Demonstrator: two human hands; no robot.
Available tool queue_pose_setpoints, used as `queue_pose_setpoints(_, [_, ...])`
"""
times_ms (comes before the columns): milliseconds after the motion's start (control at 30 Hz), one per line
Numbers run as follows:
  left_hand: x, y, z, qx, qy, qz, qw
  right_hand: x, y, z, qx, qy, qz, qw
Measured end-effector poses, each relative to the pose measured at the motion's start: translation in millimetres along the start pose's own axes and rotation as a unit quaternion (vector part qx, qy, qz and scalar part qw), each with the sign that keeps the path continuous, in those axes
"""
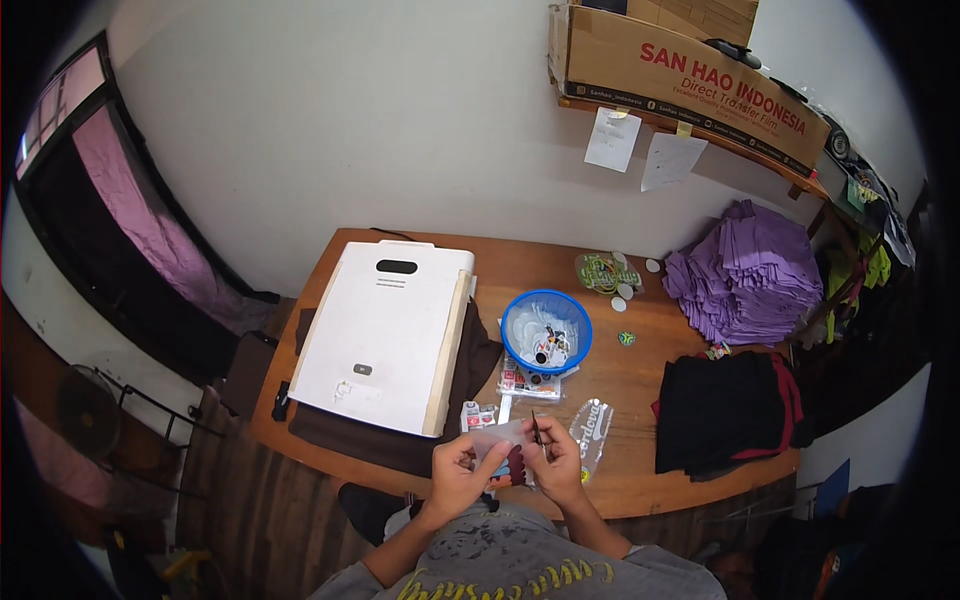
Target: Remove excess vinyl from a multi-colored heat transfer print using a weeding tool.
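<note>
My left hand [460,478] pinches a translucent sheet of printed film [515,462], its thumb pressed on top. Dark red, blue and orange print shows along its lower part. My right hand [556,464] is closed at the sheet's right edge. From its fingers a thin dark blade [537,428] points up and away, apparently from scissors whose handles the hand hides. Just beyond that hand lies a clear film strip with white lettering [591,435]. Small printed film pieces [480,414] lie past my left hand.
A white flat heat press [385,330] stands left on dark cloth. Beyond my hands, a blue-rimmed basket [583,325] holds film cuttings. To the right are folded black-and-red garments [718,412] and a purple cloth stack [745,270]. A cardboard box [690,85] sits on a wall shelf.
</note>
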State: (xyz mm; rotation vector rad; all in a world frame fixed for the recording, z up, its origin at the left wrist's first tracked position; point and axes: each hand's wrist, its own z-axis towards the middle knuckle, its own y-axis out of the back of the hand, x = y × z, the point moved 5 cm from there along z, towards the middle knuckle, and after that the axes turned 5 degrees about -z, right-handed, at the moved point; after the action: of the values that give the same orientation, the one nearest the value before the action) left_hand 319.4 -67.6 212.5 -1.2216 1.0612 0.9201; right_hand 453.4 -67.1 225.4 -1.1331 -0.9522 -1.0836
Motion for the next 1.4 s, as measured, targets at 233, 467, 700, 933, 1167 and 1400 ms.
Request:
queue_pose_setpoints(233, [-9.3, -4.0, 0.5, -0.010, -0.007, -0.043, 0.999, -9.5, 1.4, -8.7, 0.006, 0.006, -0.088, 0.996])
queue_pose_setpoints(467, [-7.9, -0.6, -1.4, 0.002, -0.005, -0.028, 1.000, -5.2, -3.8, -12.8, 0.027, 0.020, -0.101, 0.994])
queue_pose_setpoints(700, [-12.5, -4.8, -2.9, 0.012, 0.000, -0.035, 0.999, -3.4, -4.1, -13.4, 0.025, 0.021, -0.089, 0.995])
queue_pose_setpoints(933, [-7.3, -1.6, -2.9, 0.014, 0.004, -0.013, 1.000, 0.2, -4.9, -14.7, 0.027, 0.023, -0.100, 0.994])
queue_pose_setpoints(1167, [-8.9, -1.5, -2.8, 0.020, -0.017, 0.001, 1.000, -0.1, -6.1, -16.8, 0.020, 0.014, -0.086, 0.996])
queue_pose_setpoints(1400, [-9.7, -1.5, -3.2, 0.037, 0.002, 0.009, 0.999, 1.2, -5.9, -16.8, 0.018, 0.015, -0.090, 0.996])
